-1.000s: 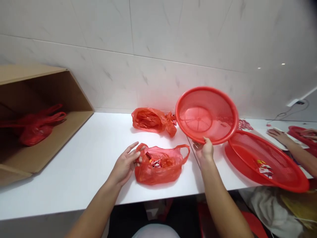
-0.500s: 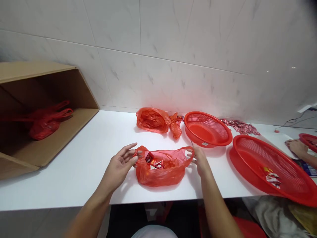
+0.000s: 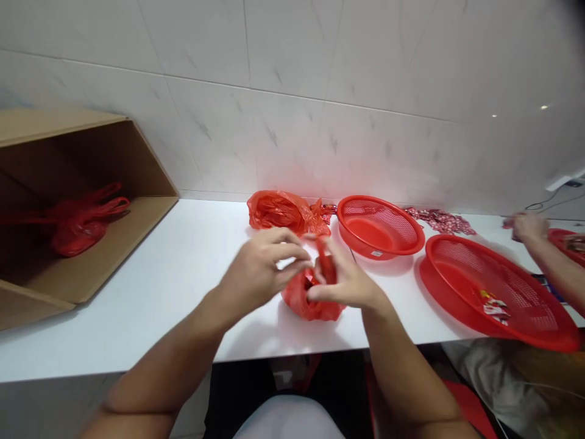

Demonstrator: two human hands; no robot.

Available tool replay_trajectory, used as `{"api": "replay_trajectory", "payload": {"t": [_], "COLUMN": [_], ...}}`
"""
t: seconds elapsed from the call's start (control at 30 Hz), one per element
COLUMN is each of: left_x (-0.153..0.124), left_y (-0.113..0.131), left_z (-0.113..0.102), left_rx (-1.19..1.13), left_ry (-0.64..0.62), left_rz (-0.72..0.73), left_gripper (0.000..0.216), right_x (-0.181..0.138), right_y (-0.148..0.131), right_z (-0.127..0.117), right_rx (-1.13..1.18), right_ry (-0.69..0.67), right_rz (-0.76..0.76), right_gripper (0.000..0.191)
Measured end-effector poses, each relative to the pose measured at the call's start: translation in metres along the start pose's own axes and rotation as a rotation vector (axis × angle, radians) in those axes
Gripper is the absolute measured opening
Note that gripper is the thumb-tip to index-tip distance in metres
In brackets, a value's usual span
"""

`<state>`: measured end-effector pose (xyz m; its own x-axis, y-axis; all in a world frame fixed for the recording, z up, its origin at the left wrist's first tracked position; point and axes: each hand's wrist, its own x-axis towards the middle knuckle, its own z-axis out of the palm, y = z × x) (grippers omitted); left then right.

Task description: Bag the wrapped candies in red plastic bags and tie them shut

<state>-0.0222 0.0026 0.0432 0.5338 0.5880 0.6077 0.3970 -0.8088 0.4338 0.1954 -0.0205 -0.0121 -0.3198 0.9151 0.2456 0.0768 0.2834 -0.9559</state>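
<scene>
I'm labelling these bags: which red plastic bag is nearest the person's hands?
The front bag, on the table at the left hand and right hand; others lie beside the wall and inside the cardboard box.

Bag (image 3: 319, 309) between carton (image 3: 125, 238) and basket (image 3: 459, 277)

Near bag (image 3: 320, 310): thin red plastic film, crinkled, slightly see-through, with a soft sheen.
Rear bag (image 3: 274, 210): the same filmy red plastic, creased and shiny along its folds.
Small basket (image 3: 357, 242): red moulded plastic, smooth glossy rim, perforated sides.
Large basket (image 3: 437, 289): red plastic too, glossy rim, mesh-like perforated wall.
Wrappers in the large basket (image 3: 496, 308): look like shiny printed film.
Box (image 3: 134, 225): brown cardboard, matt.
Bag in the box (image 3: 80, 236): thin red plastic, wrinkled, glinting.
Table (image 3: 183, 274): white, smooth, low sheen.
Wall (image 3: 292, 140): smooth marble-look tiles, grey-veined, softly reflective.
Bundle at lower right (image 3: 484, 372): apparently cloth, matt and rumpled.
</scene>
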Motion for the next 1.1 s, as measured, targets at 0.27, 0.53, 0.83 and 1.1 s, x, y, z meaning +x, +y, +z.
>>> {"api": "replay_trajectory", "payload": {"t": [0.27, 0.53, 0.83, 1.1], "left_x": [-0.011, -0.042, -0.036, -0.041], "left_y": [-0.014, -0.022, -0.043, -0.053], "left_z": [0.027, 0.071, 0.085, 0.099], "left_rx": [-0.153, -0.403, -0.916, -1.334], "left_ry": [-0.194, 0.075, -0.3, -0.312], "left_rz": [-0.164, -0.148, -0.513, -0.733], "left_gripper": [0.022, 0.05, 0.044, 0.049], "right_x": [0.006, -0.002, -0.015, -0.016], "right_y": [0.019, 0.029, 0.031, 0.059], "right_z": [0.006, -0.007, -0.026, -0.003], "right_rx": [0.077, 0.221, -0.237, -0.621], "right_ry": [-0.008, 0.038, 0.046, 0.096], "right_rz": [0.225, 0.228, -0.044, -0.525], "right_gripper": [0.046, 0.054, 0.025, 0.041]}}
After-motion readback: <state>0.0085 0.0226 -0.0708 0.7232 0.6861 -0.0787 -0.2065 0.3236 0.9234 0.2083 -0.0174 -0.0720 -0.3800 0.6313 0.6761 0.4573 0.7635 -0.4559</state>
